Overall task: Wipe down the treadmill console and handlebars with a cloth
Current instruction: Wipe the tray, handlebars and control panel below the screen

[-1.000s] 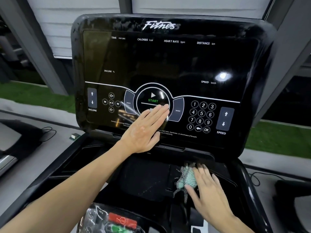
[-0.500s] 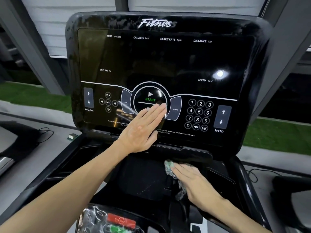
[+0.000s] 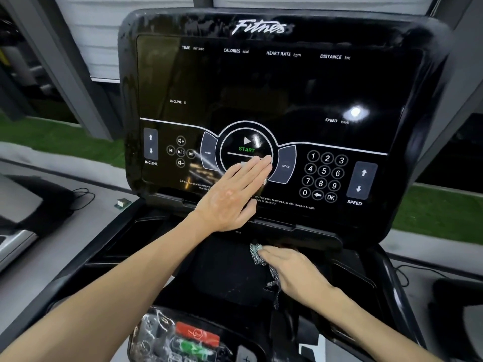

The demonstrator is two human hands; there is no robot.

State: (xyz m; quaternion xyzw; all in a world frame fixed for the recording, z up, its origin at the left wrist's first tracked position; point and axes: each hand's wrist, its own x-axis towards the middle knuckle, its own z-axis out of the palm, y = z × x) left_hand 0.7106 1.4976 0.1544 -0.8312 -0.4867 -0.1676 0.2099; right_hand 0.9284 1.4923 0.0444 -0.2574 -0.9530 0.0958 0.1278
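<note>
The black glossy treadmill console point(image 3: 274, 95) fills the view, with a START dial, a number pad and speed and incline arrows. My left hand point(image 3: 235, 194) lies flat with straight fingers on the console's lower middle, fingertips by the START dial. Below the console, my right hand point(image 3: 290, 270) presses flat on a small grey-green checked cloth point(image 3: 257, 253) against the black tray point(image 3: 224, 273) under the screen's lower lip. Most of the cloth is hidden beneath that hand.
A red and a green button point(image 3: 196, 335) sit under clear plastic at the bottom centre. Black side rails point(image 3: 386, 270) run down on both sides. Neighbouring treadmills point(image 3: 21, 205) stand left and right; green turf point(image 3: 439, 205) lies beyond.
My right hand has slid the cloth leftward and up under the console's lower lip. My left hand has stayed flat on the console.
</note>
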